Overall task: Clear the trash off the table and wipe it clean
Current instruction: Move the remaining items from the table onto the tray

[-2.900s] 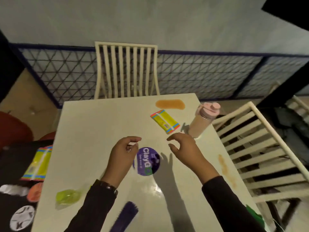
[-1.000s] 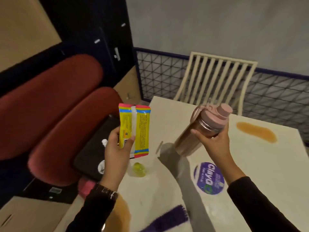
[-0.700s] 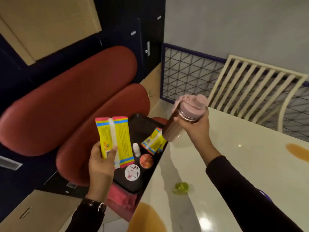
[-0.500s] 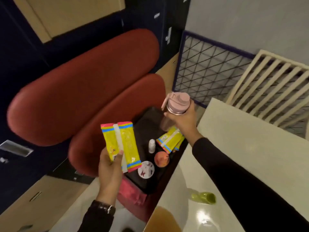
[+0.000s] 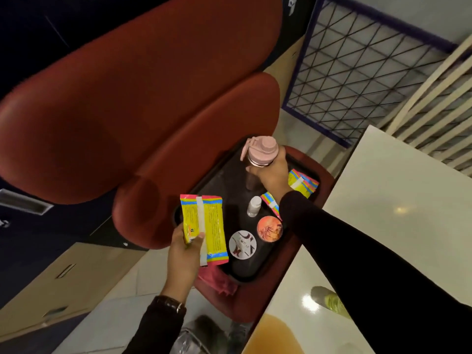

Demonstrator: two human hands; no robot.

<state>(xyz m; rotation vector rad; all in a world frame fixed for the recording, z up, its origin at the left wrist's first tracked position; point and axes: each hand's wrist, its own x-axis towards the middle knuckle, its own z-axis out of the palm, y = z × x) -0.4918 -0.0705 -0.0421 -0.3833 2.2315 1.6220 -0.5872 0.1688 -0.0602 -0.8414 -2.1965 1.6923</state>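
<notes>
Fingers of the right hand (image 5: 272, 172) are gripping the pink-lidded shaker bottle (image 5: 260, 155) over the black tray (image 5: 245, 270); the left hand (image 5: 185, 251) is pinching a yellow wrapper (image 5: 207, 226).

**A:** What kind of place is this?

**B:** An eatery, most likely a café or fast-food dining area. A long red padded bench (image 5: 132, 98) fills the left side, with a thick backrest and seat cushion, the booth kind.

**A:** What else points that way?

**B:** A black serving tray (image 5: 217, 178) rests on a red seat just beside the cream table (image 5: 398, 200) on the right. On the tray are snack wrappers (image 5: 304, 182) and 2 round printed discs (image 5: 242, 244). At the far right stands a cream slatted chair (image 5: 434, 98). Behind it a dark blue lattice railing (image 5: 357, 70) fences off the seating. The floor (image 5: 120, 318) is pale, glossy tile, and an orange spill (image 5: 275, 333) marks the tabletop's near edge.
</notes>
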